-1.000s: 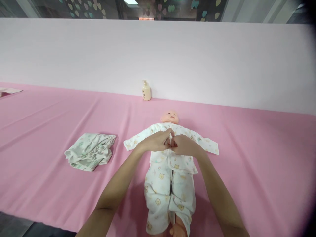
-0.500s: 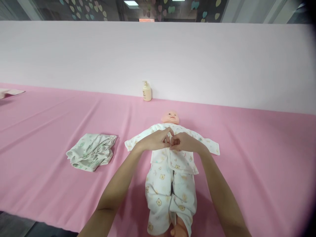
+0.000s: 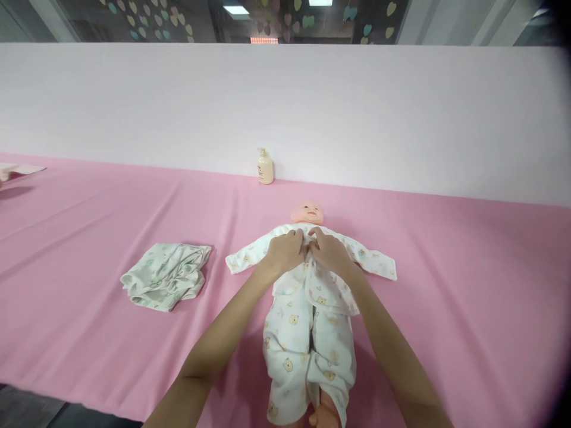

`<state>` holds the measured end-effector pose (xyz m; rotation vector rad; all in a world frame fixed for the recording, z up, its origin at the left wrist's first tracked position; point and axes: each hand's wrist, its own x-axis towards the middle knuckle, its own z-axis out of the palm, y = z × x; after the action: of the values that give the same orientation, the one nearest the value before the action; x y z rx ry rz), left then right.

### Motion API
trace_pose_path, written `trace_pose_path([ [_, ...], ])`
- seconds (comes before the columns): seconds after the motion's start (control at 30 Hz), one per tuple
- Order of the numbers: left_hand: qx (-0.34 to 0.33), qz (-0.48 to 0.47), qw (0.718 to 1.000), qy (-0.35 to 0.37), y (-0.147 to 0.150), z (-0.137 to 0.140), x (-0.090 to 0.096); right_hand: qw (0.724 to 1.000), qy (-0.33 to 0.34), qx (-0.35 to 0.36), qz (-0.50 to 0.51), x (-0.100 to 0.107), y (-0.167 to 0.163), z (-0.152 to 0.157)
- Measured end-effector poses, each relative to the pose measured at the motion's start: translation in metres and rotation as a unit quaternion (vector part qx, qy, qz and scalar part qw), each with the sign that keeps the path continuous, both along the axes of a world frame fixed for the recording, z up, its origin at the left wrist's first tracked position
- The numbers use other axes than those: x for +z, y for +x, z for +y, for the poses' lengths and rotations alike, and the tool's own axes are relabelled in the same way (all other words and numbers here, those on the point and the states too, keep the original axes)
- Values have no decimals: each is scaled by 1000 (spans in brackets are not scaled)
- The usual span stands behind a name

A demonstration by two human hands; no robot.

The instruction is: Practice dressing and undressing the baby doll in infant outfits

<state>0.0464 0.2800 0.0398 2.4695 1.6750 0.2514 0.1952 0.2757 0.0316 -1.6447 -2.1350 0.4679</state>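
A baby doll (image 3: 307, 213) lies on its back, its head toward the wall. It wears a white long-sleeved baby jacket (image 3: 330, 291) with small animal prints and matching trousers (image 3: 289, 339). On the upper chest, my left hand (image 3: 286, 251) is closed at the jacket's front opening, fingers curled on the cloth. My right hand (image 3: 331, 252) pinches the other front edge just beside it. The fastening between my fingertips is hidden. Below my hands the front edges meet, and the lower right flap lies loose over the trousers. One bare doll foot (image 3: 325, 416) shows at the bottom.
A pink sheet (image 3: 80, 285) covers the table. Left of the doll lies a folded white-and-green printed cloth (image 3: 167, 276). A cream pump bottle (image 3: 265, 167) stands against the white wall (image 3: 379, 119). A pale cloth (image 3: 22, 169) lies at the far left edge.
Both hands have moved slightly up the jacket front toward the doll's neck. My left fingers have curled in more, and the doll stays in place.
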Motion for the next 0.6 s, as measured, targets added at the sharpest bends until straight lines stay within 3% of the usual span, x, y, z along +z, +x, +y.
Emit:
trace_pose_path([
  [0.07, 0, 16, 1000, -9, 4, -4, 1, 1000, -10, 1, 18, 1, 1, 1],
  [0.17, -18, -1, 1000, -25, 2, -5, 3, 988, -99, 31, 118, 8, 19, 5],
  [0.3, -76, -104, 987, -96, -29, 9, 6, 955, -202, 28, 215, 9, 74, 14],
  [0.37, -26, -131, 986, -97, -54, 20, 8, 960, -201, -43, 192, 0, 112, 18],
  [0.4, 25, -127, 988, -83, -66, 25, 8, 962, -191, -127, 148, -5, 131, 19],
  [0.47, 95, -132, 985, -57, -84, 31, 11, 938, -173, -300, -1, -15, 162, 19],
  [0.5, 103, -147, 982, -53, -87, 31, 13, 922, -169, -344, -52, -17, 172, 19],
  [0.53, 93, -166, 980, -53, -86, 29, 14, 915, -162, -361, -80, -17, 178, 18],
  [0.6, 42, -181, 980, -66, -69, 21, 15, 933, -143, -326, -57, -11, 173, 15],
])
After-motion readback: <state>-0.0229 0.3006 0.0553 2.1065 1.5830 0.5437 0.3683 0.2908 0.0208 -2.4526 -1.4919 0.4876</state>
